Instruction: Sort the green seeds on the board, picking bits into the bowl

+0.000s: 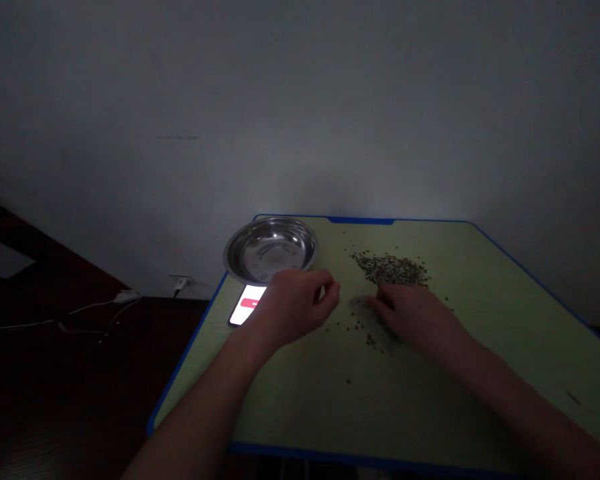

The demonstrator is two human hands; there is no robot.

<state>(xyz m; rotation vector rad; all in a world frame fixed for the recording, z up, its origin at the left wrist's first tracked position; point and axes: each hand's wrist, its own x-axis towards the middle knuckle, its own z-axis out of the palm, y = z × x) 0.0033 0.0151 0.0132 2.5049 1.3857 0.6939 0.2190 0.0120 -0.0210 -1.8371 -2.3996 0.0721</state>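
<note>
My left hand (300, 301) hovers over the table in front of the steel basin, thumb and fingertips brought together in a pinch. Whatever is between them, if anything, is too small to make out. My right hand (413, 310) is closed at the near edge of a pile of small dark beans or seeds (393, 269). Its fingers seem to grip a thin, see-through plastic bag (375, 320), blurred and dim, partly hidden under the hand. Several loose beans (371, 341) lie scattered beside the bag and between my hands.
A shiny, shallow steel basin (235, 267) stands at the table's back left corner. A lit phone (243, 307) lies in front of it, partly behind my left wrist. The pale green table (300, 407) has a blue rim and meets a wall. Cables (93, 307) run along the floor at left.
</note>
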